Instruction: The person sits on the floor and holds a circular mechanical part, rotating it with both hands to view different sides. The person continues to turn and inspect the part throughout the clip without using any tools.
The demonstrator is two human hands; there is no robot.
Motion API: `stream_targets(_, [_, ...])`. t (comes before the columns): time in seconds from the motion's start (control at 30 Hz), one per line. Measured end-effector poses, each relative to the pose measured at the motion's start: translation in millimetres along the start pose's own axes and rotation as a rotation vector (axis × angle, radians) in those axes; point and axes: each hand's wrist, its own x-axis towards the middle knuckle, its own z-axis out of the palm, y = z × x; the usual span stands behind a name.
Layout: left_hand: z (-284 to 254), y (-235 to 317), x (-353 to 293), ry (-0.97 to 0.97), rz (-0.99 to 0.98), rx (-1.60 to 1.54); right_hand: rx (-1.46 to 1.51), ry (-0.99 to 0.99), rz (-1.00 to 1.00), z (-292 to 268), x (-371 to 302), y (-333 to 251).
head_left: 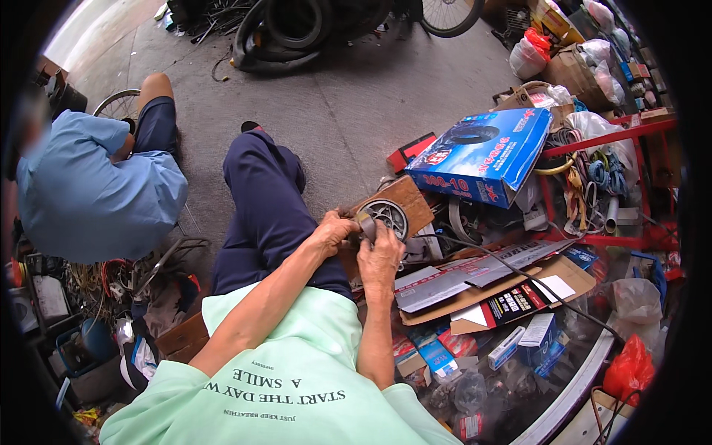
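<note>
My left hand and my right hand come together above my lap, fingers closed on a small curved brownish-grey band. Its exact kind does not show. Just beyond the fingers lies a round, spoked metal wheel hub, partly covered by my right hand. Under the hub is a worn wooden board. What my left fingertips press on is partly hidden.
A blue tyre box rests on clutter to the right, by a red metal rack. Flattened cardboard and small boxes lie nearer. A black cable crosses them. A person in a blue shirt sits at left; tyres lie ahead.
</note>
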Motion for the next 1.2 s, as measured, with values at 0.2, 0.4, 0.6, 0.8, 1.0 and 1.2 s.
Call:
stream_targets(0.2, [-8.4, -25.2, 27.7, 0.000, 0.038, -0.005, -0.048, -0.006, -0.015, 0.6, -5.8, -11.2])
stream_targets(0.4, [-8.9, -38.4, 42.2, 0.015, 0.154, -0.046, -0.053, 0.004, -0.051, 5.0, -11.0, -17.2])
stream_targets(0.6, [1.5, -21.2, 21.1, 0.172, 0.069, 0.086, -0.038, -0.022, -0.070, 5.2, -9.0, -9.9])
stream_targets(0.8, [-13.4, -31.6, 46.4, 0.095, -0.032, 0.054, -0.010, -0.040, -0.057, 7.3, -8.2, -5.6])
stream_targets(1.0, [-10.6, -49.1, 64.9, 0.129, 0.169, 0.326, 0.105, -0.028, 0.023, 7.8, -6.8, 9.5])
stream_targets(1.2, [-0.8, -42.4, 47.2, 0.220, 0.465, 0.689, 0.215, -0.038, 0.053, 5.2, -3.6, 22.4])
